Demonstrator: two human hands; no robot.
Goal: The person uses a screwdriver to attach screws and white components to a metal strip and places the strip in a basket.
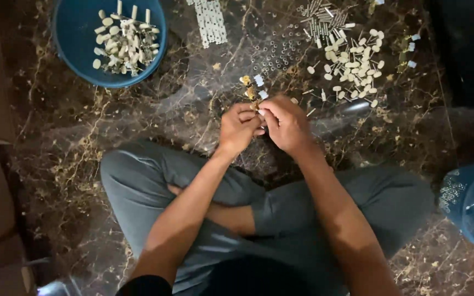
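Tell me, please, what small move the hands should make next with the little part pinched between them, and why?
Probably drop the small part into the blue bowl at the upper left. Both the left hand and the right hand pinch it together, and the bowl already holds similar cream pieces, while loose cream pieces and metal pins lie apart on the marble floor.

Both hands (263, 127) meet, fingers (248, 115) curled, seemingly pinching together.
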